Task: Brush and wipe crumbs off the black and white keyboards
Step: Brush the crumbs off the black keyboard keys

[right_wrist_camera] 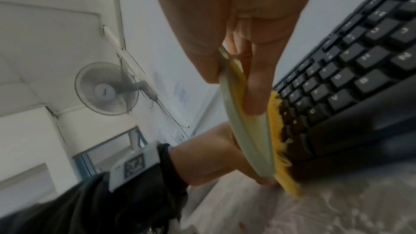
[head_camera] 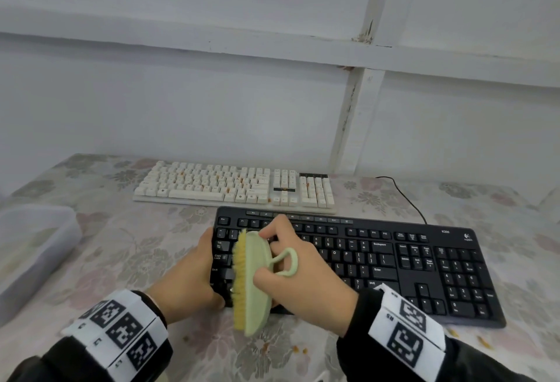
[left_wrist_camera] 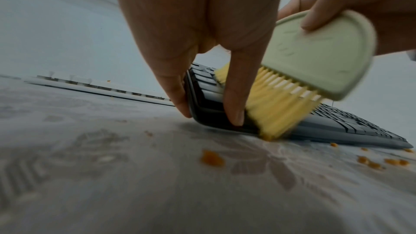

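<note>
On the flowered worktop (head_camera: pixel 121 248) the black keyboard (head_camera: pixel 394 263) runs left to right, white keyboard (head_camera: pixel 236 187) behind it still crumbed. Left hand (head_camera: pixel 188 272) grips its left end, fingers curled over the edge. Right hand (head_camera: pixel 303 278) holds the green brush (head_camera: pixel 254 284), yellow bristles facing left, at that end's keys; loose crumbs (left_wrist_camera: pixel 211 158) just beside.

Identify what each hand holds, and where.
Right hand grips the green brush by its back and loop handle. Left hand holds the black keyboard by its left end.

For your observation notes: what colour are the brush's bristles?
Yellow bristles on the pale green brush; clearest in the left wrist view.
</note>
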